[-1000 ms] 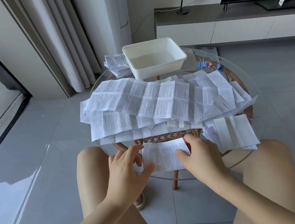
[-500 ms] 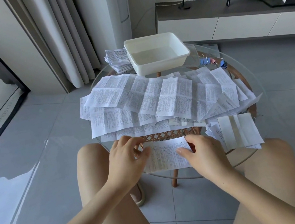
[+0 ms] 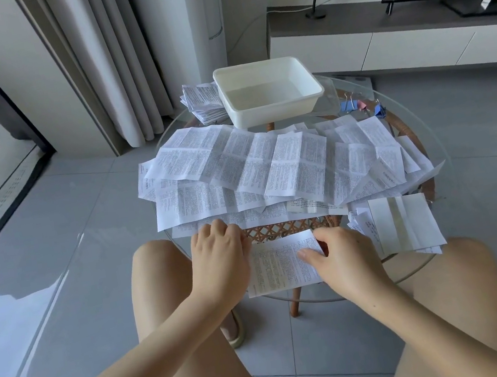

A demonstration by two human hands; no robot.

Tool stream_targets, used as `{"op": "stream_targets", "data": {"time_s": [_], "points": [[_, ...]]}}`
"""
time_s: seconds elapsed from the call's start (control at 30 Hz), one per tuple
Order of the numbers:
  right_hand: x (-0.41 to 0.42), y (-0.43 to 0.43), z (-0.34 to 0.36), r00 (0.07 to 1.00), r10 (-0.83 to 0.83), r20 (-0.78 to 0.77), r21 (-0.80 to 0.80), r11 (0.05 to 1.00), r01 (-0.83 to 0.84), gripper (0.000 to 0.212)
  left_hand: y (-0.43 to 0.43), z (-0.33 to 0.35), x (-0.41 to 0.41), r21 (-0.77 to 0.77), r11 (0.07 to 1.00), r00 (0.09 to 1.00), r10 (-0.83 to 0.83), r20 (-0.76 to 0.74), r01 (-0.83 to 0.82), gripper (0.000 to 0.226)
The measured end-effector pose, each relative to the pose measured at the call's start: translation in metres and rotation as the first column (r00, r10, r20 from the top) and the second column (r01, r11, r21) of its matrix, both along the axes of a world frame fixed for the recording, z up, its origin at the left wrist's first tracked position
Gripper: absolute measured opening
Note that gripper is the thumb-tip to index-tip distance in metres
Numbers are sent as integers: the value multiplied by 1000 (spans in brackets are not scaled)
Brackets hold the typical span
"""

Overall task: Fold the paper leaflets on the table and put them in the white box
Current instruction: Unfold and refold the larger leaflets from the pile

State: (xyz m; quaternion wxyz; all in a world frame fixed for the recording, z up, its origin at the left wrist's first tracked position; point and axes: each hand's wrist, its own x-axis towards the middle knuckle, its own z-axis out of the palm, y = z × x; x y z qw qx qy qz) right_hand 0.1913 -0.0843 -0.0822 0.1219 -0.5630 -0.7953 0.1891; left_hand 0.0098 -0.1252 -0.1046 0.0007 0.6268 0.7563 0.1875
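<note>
Leaflet (image 3: 282,263) at near edge of glass table (image 3: 431,139), partly folded, between your hands. Left hand (image 3: 220,259): fingers curled over its left edge, seemingly gripping. Right hand (image 3: 345,257): thumb on top, fingers tucked over far edge, pinching.

Step, by my read: mid-fold, crease not finished.

Next: bring edges square, press crease flat, then reach over spread leaflets (image 3: 270,168) to white box (image 3: 273,112) at far side. Box looks empty.

Folded pile (image 3: 403,227) just right of your right hand; binder clips (image 3: 355,104) beside box.
</note>
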Motion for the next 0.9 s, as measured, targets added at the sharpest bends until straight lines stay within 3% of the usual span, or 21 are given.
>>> {"op": "stream_targets", "data": {"time_s": [0.17,0.3,0.4,0.47,0.53,0.63,0.73,0.77,0.83,0.9], "points": [[-1,-2,2,1000,-17,10,1,1000,17,48,2,-2,0,63,997,989,-26,-143,35,30],[-4,-2,0,999,-28,35,28,999,27,40,0,6,0,89,994,991,-49,-122,60,10],[-5,-1,-1,1000,-24,14,21,999,24,29,-4,10,3,118,963,969,-235,-81,243,20],[-5,-1,-2,1000,-14,17,25,1000,14,25,-14,9,14,122,926,934,-356,-37,358,4],[-5,-1,-1,999,-24,30,43,999,22,33,-25,4,26,78,933,935,-354,30,351,21],[-6,-5,0,996,-40,82,74,997,33,43,-33,-7,34,71,952,955,-297,-7,297,36],[-11,-18,-13,997,-59,-56,289,955,73,22,-33,-12,37,114,956,962,-268,-45,272,37],[-12,-26,-17,992,-68,-103,320,942,98,28,-34,-12,37,112,955,962,-268,-56,273,36],[-15,-39,-28,988,-28,-153,305,949,74,60,-35,-14,38,124,951,958,-275,-76,283,34],[-15,-47,-32,986,-10,-168,357,932,70,73,-35,-11,38,120,951,957,-273,-92,283,33]]}}
